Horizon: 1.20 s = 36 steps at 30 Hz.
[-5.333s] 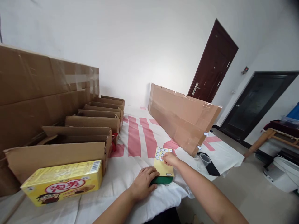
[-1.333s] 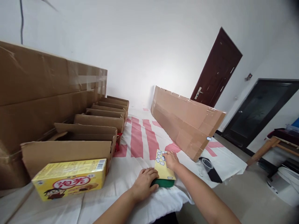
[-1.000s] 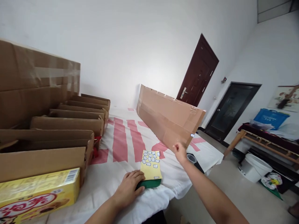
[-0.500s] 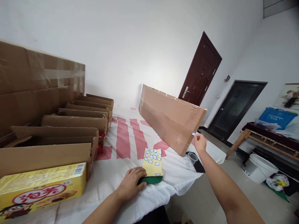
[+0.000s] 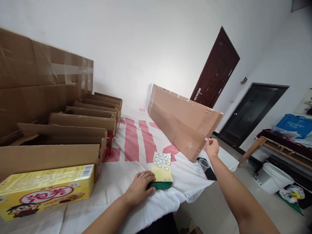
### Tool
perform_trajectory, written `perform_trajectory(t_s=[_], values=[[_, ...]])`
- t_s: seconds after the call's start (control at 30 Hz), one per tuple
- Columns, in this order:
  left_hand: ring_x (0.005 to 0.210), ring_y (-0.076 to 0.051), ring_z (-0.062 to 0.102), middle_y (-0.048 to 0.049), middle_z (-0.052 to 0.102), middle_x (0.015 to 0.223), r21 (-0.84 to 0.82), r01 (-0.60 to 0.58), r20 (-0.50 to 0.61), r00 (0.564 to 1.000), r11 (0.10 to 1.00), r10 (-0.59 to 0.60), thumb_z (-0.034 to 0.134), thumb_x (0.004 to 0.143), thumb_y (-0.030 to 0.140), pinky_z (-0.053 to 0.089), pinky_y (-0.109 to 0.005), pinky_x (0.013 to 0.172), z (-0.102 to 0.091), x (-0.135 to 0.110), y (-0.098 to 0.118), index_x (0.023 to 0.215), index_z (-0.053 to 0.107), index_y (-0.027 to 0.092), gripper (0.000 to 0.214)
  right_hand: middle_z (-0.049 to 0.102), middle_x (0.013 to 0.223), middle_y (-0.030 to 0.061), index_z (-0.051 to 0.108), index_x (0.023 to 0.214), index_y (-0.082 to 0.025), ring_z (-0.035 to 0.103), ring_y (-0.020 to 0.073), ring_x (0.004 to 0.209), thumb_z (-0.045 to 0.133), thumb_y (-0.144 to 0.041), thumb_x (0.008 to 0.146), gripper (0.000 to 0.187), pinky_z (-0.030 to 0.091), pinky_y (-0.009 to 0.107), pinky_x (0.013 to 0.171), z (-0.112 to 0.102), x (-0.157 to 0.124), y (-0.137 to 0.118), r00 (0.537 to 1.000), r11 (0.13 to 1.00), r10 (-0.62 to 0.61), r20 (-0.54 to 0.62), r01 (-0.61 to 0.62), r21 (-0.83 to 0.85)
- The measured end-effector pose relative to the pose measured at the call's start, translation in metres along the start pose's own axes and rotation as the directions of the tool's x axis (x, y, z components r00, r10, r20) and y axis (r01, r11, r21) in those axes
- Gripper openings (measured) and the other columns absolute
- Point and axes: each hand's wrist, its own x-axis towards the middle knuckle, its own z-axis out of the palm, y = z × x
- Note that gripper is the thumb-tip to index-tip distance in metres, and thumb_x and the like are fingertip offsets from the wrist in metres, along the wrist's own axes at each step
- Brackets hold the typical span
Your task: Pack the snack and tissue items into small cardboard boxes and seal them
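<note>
My left hand (image 5: 140, 186) rests palm down on the white cloth, fingers on the edge of a green pad (image 5: 159, 185) that carries a yellow sheet (image 5: 162, 166) dotted with several small white stickers. My right hand (image 5: 212, 147) is stretched out to the right, its fingers pinched on a small white sticker (image 5: 207, 138). It holds the sticker against the near end of a long, tilted cardboard panel (image 5: 181, 120).
A yellow snack box (image 5: 46, 191) lies at the near left. Open cardboard boxes (image 5: 80, 130) line the left side before a tall cardboard wall. A clear plastic cup (image 5: 203, 164) and a black object sit by the table's right edge. Two dark doors stand behind.
My right hand left the yellow sheet with a sticker and reached right to the end of the cardboard panel. My left hand stayed on the green pad.
</note>
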Motion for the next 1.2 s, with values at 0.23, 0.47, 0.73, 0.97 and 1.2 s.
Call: perform_trajectory(t_s=[0.23,0.47,0.73,0.97,1.2], values=[[0.124,-0.027,0.048,-0.0037,0.062,0.126,0.006,-0.007,-0.003,1.0,1.0,0.007,0.061,0.076,0.029,0.031,-0.044,0.104,-0.001,0.001,0.001,0.107,0.064,0.028,0.031,0.055,0.07,0.0023,0.044,0.068,-0.024,0.05,0.0202,0.069,0.05,-0.051,0.077,0.029,0.04,0.035,0.072,-0.007,-0.014,-0.014,0.992,0.997,-0.034,0.121,0.025,0.075],[0.123,-0.026,0.049,-0.0035,0.061,0.127,0.016,-0.003,-0.003,1.0,1.0,0.003,0.062,0.076,0.028,0.031,-0.043,0.103,-0.001,0.001,0.003,0.108,0.063,0.028,0.032,0.061,0.063,-0.0001,0.051,0.07,-0.023,0.056,0.0171,0.061,0.063,-0.05,0.068,0.03,0.044,0.029,0.06,0.027,-0.086,-0.033,0.856,0.966,-0.059,0.514,-0.08,0.245],[0.122,-0.026,0.05,-0.0026,0.062,0.125,0.002,-0.006,-0.01,1.0,1.0,0.006,0.063,0.074,0.026,0.031,-0.042,0.103,0.0,0.0,0.004,0.106,0.063,0.027,0.033,0.056,0.051,-0.007,0.053,0.064,-0.02,0.054,0.0121,0.049,0.068,-0.022,0.061,0.015,0.041,0.022,0.05,0.068,-0.178,-0.051,0.563,0.963,-0.039,0.825,-0.2,0.182],[0.123,-0.026,0.048,-0.0037,0.061,0.125,0.004,-0.012,0.008,1.0,1.0,0.012,0.061,0.075,0.027,0.03,-0.043,0.103,-0.002,0.0,0.006,0.108,0.063,0.027,0.034,0.056,0.057,-0.0083,0.059,0.071,-0.021,0.054,0.0103,0.055,0.071,-0.014,0.061,0.017,0.039,0.02,0.054,0.09,-0.214,-0.094,0.445,0.99,-0.052,0.894,-0.091,0.103],[0.123,-0.027,0.048,-0.0037,0.061,0.126,0.0,-0.021,0.006,1.0,1.0,0.021,0.06,0.076,0.028,0.03,-0.044,0.104,-0.003,-0.001,0.007,0.109,0.062,0.028,0.033,0.058,0.064,-0.0072,0.059,0.07,-0.022,0.053,0.0107,0.061,0.072,-0.013,0.062,0.018,0.034,0.021,0.056,0.098,-0.222,-0.11,0.463,0.998,-0.026,0.886,0.064,-0.004]])
